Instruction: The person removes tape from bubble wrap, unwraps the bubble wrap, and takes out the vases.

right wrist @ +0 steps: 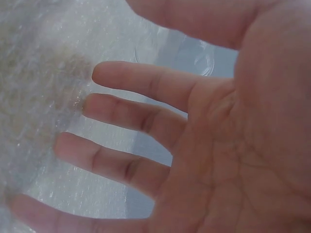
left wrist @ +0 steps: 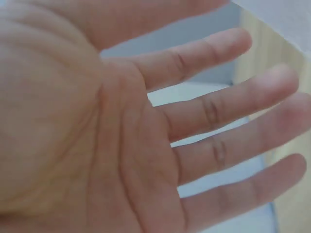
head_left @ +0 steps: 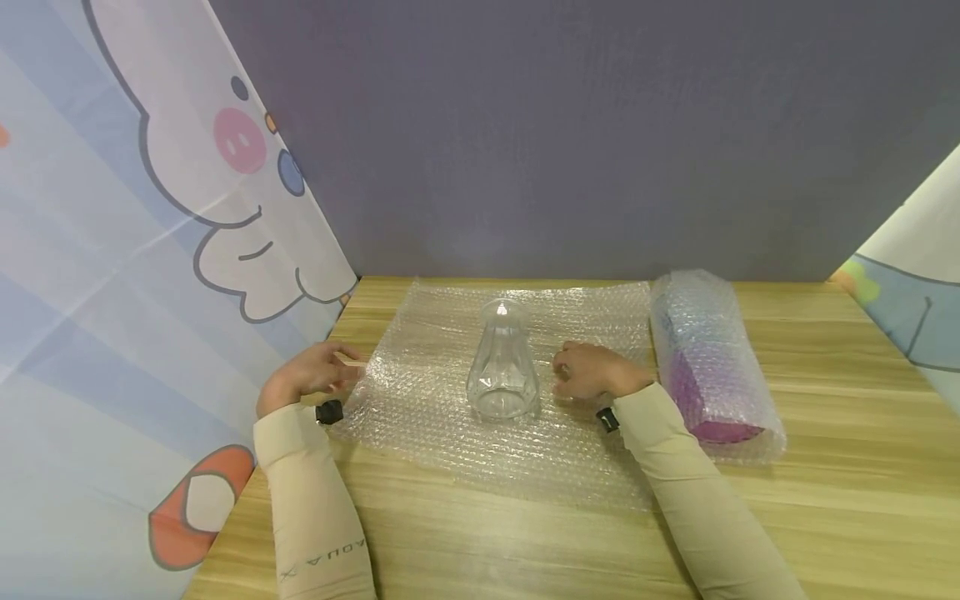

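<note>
A clear glass vase (head_left: 502,367), wide at the near end and narrow at the far end, is on a sheet of bubble wrap (head_left: 427,400) in the head view. At the sheet's left edge is my left hand (head_left: 318,371). Its fingers extend, spread apart, with nothing in the palm in the left wrist view. My right hand (head_left: 592,369) is over the sheet, just right of the vase. In the right wrist view its fingers (right wrist: 121,114) reach out loosely toward the bubble wrap; whether the tips touch it I cannot tell.
A bubble-wrapped bundle (head_left: 712,367) with something purple-pink inside lies to the right of the sheet. The wooden table (head_left: 480,542) meets a grey panel (head_left: 525,150) at the back. On the left hangs a cartoon-printed cloth (head_left: 97,350).
</note>
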Demonstrator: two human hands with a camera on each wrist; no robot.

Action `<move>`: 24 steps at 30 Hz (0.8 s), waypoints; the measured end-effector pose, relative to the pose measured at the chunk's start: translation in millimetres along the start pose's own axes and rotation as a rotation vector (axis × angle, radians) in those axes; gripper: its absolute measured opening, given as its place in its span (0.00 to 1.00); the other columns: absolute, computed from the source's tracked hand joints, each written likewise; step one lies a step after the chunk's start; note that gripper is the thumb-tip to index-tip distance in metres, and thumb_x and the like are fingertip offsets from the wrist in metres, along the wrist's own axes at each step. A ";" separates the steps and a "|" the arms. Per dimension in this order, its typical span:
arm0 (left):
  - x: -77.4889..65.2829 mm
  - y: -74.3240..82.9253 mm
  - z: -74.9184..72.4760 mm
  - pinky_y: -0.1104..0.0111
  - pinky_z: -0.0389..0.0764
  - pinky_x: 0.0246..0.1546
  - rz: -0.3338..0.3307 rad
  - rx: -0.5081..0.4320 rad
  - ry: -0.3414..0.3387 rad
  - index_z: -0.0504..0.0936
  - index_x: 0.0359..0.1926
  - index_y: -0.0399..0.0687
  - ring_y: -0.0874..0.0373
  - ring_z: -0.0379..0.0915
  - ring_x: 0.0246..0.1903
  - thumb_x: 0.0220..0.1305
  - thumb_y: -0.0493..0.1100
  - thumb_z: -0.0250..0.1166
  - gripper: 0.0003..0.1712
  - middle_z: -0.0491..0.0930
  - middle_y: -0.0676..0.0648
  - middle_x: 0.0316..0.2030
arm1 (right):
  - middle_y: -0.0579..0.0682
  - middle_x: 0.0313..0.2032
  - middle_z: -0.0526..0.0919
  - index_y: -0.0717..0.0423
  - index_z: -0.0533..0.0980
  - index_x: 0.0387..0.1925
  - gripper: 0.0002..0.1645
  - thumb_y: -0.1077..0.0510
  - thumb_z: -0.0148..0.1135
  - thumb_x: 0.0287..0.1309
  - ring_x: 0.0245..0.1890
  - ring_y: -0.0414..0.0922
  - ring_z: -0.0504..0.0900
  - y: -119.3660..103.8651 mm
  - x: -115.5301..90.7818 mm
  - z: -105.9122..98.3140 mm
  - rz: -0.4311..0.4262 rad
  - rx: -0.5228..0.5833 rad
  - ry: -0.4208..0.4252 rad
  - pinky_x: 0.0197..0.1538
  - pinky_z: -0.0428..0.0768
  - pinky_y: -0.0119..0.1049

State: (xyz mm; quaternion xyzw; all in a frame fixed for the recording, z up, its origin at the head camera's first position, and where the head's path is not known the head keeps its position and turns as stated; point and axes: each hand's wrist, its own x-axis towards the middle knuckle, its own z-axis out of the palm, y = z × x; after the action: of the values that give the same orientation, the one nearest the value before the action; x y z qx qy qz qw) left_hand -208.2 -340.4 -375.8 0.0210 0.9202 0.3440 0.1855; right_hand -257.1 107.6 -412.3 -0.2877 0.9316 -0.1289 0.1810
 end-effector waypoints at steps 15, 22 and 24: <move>61.9 81.3 71.0 0.41 0.70 0.68 0.124 0.173 0.031 0.67 0.74 0.46 0.34 0.65 0.70 0.70 0.47 0.66 0.35 0.68 0.34 0.72 | 0.49 0.43 0.78 0.58 0.80 0.56 0.26 0.49 0.69 0.61 0.40 0.46 0.78 -1.7 -1.9 -0.2 0.006 -0.004 0.006 0.47 0.82 0.47; 84.9 84.6 105.1 0.35 0.62 0.72 0.071 0.232 0.031 0.63 0.78 0.53 0.33 0.53 0.76 0.63 0.47 0.73 0.45 0.58 0.36 0.77 | 0.53 0.49 0.79 0.58 0.79 0.58 0.29 0.47 0.68 0.60 0.46 0.50 0.80 3.2 -2.6 -1.6 -0.021 0.021 -0.015 0.52 0.82 0.52; 86.2 86.1 109.6 0.31 0.62 0.69 0.048 0.281 0.040 0.63 0.78 0.57 0.31 0.51 0.77 0.58 0.48 0.76 0.49 0.57 0.35 0.78 | 0.58 0.54 0.80 0.60 0.78 0.60 0.30 0.47 0.66 0.63 0.52 0.55 0.80 4.3 -3.9 -4.2 -0.038 0.042 -0.024 0.58 0.80 0.56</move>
State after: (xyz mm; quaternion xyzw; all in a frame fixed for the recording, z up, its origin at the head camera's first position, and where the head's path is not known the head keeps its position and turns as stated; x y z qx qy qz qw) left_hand -257.1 -191.9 -424.9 0.0618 0.9621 0.2163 0.1539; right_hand -257.9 113.9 -409.0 -0.3032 0.9208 -0.1484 0.1955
